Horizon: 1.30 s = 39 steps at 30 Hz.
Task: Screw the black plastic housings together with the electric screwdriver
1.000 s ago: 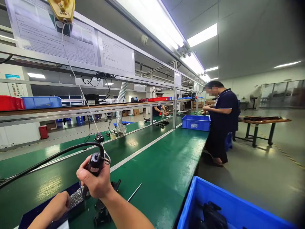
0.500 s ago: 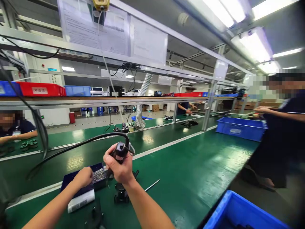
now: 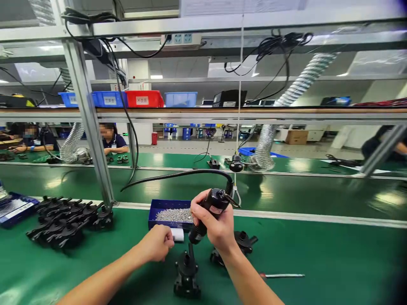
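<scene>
My right hand (image 3: 220,228) is wrapped round a black corded electric screwdriver (image 3: 218,198), tilted with its lower end down to the left. Beneath that end, a black plastic housing with a spout (image 3: 187,271) stands on the green bench. My left hand (image 3: 158,243) is closed with its fingertips pinched together, beside a white cylinder (image 3: 178,234); whatever it holds is too small to make out. Behind it sits a dark blue tray (image 3: 170,203) of small metal screws. Partly hidden by my right forearm is another black housing (image 3: 244,242).
Several black housings (image 3: 68,222) are grouped at left, near another blue tray (image 3: 19,214). A thin metal rod with a red end (image 3: 284,275) lies at right. A metal post (image 3: 92,127) rises behind the bench. Two co-workers (image 3: 114,142) sit at the far left, another person at right.
The view has swung left and down, bringing the grouped housings into sight. My left hand has come out of the screw tray towards me. My right hand still grips the electric screwdriver, now above a housing.
</scene>
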Each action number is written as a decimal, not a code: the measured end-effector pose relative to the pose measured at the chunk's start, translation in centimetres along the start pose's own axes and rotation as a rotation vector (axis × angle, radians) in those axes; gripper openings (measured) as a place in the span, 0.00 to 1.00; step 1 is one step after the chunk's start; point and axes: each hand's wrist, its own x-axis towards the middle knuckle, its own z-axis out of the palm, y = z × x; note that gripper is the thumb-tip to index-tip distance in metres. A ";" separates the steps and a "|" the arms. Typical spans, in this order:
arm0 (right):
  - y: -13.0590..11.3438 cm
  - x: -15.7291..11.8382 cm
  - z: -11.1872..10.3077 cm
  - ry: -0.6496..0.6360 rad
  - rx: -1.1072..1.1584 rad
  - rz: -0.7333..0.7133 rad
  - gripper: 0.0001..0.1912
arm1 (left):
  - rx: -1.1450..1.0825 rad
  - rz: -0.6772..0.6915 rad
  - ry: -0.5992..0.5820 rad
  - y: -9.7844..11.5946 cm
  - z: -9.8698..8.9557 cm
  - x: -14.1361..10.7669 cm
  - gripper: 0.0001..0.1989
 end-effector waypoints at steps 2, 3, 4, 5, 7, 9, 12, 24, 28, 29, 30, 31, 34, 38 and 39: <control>1.7 -0.4 0.6 -0.033 -0.015 0.070 0.11 | -0.081 -0.034 -0.080 -0.6 0.2 -0.3 0.04; 2.5 -0.5 0.8 -0.044 -0.033 0.102 0.12 | -0.116 -0.046 -0.112 -0.9 0.2 -0.3 0.04; 3.2 -0.5 1.0 -0.055 -0.057 0.135 0.13 | -0.149 -0.057 -0.143 -1.0 0.3 -0.2 0.03; 3.7 -0.5 1.0 -0.060 -0.087 0.169 0.14 | -0.180 -0.067 -0.172 -1.2 0.4 -0.1 0.03; 4.5 -0.3 0.9 -0.075 -0.157 0.234 0.14 | -0.240 -0.087 -0.231 -1.3 0.7 0.1 0.03; 4.6 0.0 0.5 -0.099 -0.227 0.284 0.14 | -0.294 -0.105 -0.283 -1.3 1.3 0.2 0.04; 4.0 0.1 -0.1 -0.078 -0.276 0.290 0.15 | -0.358 -0.132 -0.343 -1.4 2.1 0.5 0.06; 2.9 -1.1 1.1 -0.101 0.099 0.295 0.14 | -0.626 -0.280 -0.586 -1.9 3.1 1.5 0.10; 3.1 -1.1 1.1 -0.105 0.106 0.284 0.14 | -0.678 -0.290 -0.608 -1.9 2.8 1.5 0.07; 3.1 -1.1 1.1 -0.105 0.105 0.281 0.14 | -0.685 -0.289 -0.612 -1.9 2.6 1.5 0.07; 3.0 -1.1 1.0 -0.105 0.104 0.280 0.14 | -0.691 -0.287 -0.617 -2.0 2.2 1.5 0.07; 3.0 -1.1 1.0 -0.106 0.103 0.280 0.14 | -0.695 -0.285 -0.622 -2.1 1.8 1.4 0.09; 3.0 -1.1 1.0 -0.112 0.093 0.279 0.14 | -0.704 -0.274 -0.640 -2.2 0.6 1.3 0.19; 3.1 -1.2 1.0 -0.111 0.074 0.281 0.15 | -0.714 -0.260 -0.642 -1.8 0.1 0.7 0.29; 3.1 -1.2 1.0 -0.111 0.070 0.283 0.15 | -0.707 -0.261 -0.631 -1.6 0.3 0.5 0.31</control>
